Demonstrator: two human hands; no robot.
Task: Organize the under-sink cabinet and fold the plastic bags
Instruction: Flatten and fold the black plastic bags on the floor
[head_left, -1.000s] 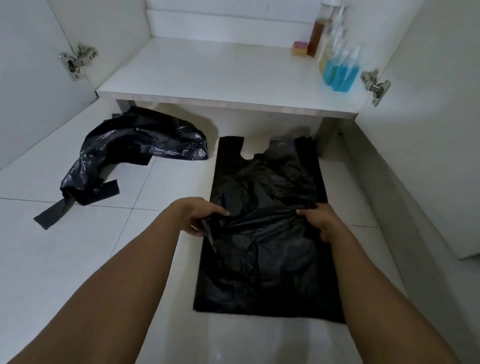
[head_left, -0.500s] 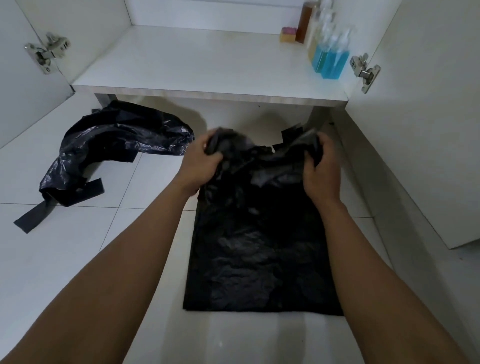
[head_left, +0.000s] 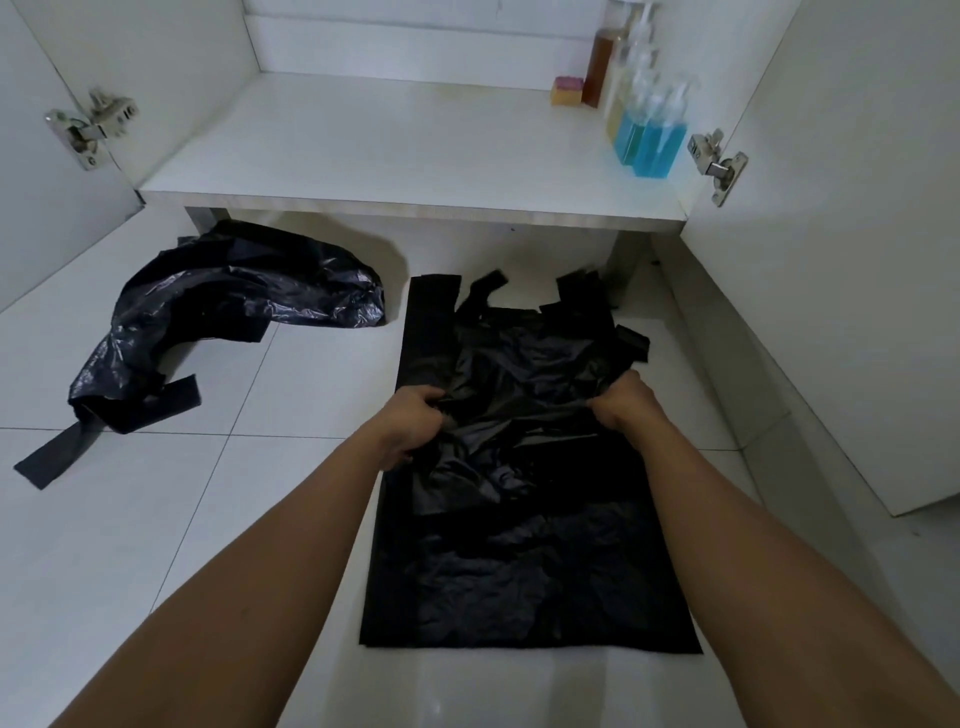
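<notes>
A black plastic bag (head_left: 524, 566) lies spread flat on the white tiled floor in front of the cabinet, handles toward the cabinet. My left hand (head_left: 410, 423) grips a bunched fold at the bag's left side, about halfway up. My right hand (head_left: 626, 402) pinches the same fold at the right side. A second black bag (head_left: 218, 322) lies crumpled on the floor to the left, apart from both hands. The under-sink cabinet shelf (head_left: 395, 156) stands open beyond the bags.
Bottles with blue liquid (head_left: 649, 137), an amber bottle (head_left: 602, 67) and a small sponge (head_left: 567, 91) stand at the shelf's back right. Open cabinet doors with metal hinges (head_left: 88, 127) flank both sides; the right door (head_left: 852, 249) reaches close to the flat bag.
Both hands came back from the bag's handle end to its middle and now hold a bunched fold there. The handles lie spread out again near the cabinet.
</notes>
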